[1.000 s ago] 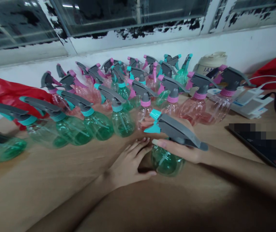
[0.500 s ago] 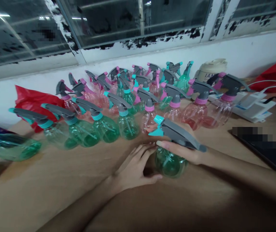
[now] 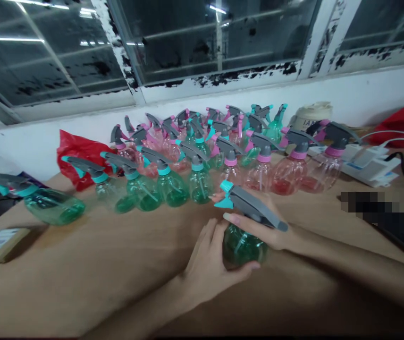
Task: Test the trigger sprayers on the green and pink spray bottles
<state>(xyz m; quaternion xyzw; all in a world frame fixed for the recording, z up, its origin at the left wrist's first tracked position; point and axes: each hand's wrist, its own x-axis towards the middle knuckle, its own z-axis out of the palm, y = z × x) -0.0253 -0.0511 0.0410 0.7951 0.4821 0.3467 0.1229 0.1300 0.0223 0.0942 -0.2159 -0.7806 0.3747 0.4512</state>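
Note:
A green see-through spray bottle [image 3: 242,246] with a grey and turquoise trigger head stands at the near middle of the table, tilted slightly. My right hand [image 3: 265,229] grips it round the neck, just under the trigger head, with the thumb or a finger across the front. Around the lower left side of the same bottle wraps my left hand [image 3: 211,259], thumb along the bottom and fingers behind. Just beyond my hands stands a row of green spray bottles [image 3: 172,189] and pink spray bottles [image 3: 289,174].
More spray bottles crowd the back by the wall. A red plastic bag [image 3: 79,153] lies back left, near a lone green spray bottle [image 3: 55,206] and a brown cardboard box [image 3: 2,243]. On the right are a white power strip [image 3: 372,165], a dark flat device [image 3: 393,231] and a cream tub [image 3: 313,115].
My left hand has closed in from beside the spray bottle and now wraps its body. The right hand keeps its hold at the neck. The camera view has shifted left and up.

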